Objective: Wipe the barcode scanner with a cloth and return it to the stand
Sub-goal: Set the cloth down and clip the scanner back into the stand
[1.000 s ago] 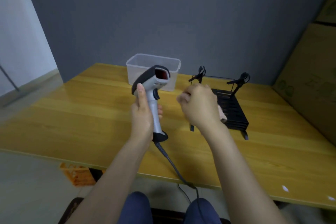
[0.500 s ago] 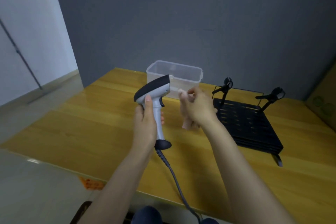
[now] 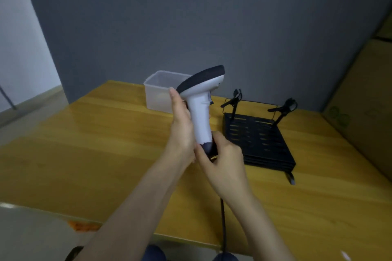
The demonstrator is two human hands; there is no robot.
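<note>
I hold the grey-and-black barcode scanner (image 3: 200, 112) upright above the wooden table (image 3: 84, 144), its head pointing right. My left hand (image 3: 181, 127) grips the pale handle from the left. My right hand (image 3: 222, 161) is closed around the dark base of the handle; the pink cloth it carried is hidden under its fingers. The scanner's black cable (image 3: 222, 224) drops from the base towards me. The black slotted stand (image 3: 258, 140), with two clip arms at its back, sits on the table just right of my hands.
A clear plastic container (image 3: 157, 95) stands behind the scanner near the grey wall. Cardboard boxes (image 3: 364, 112) rise along the table's right side. An orange object (image 3: 82, 225) lies on the floor below the table's near edge.
The scanner has turned and lifted, its head now pointing right. My right hand dropped from beside the scanner's head to its base, and the cloth went out of sight.
</note>
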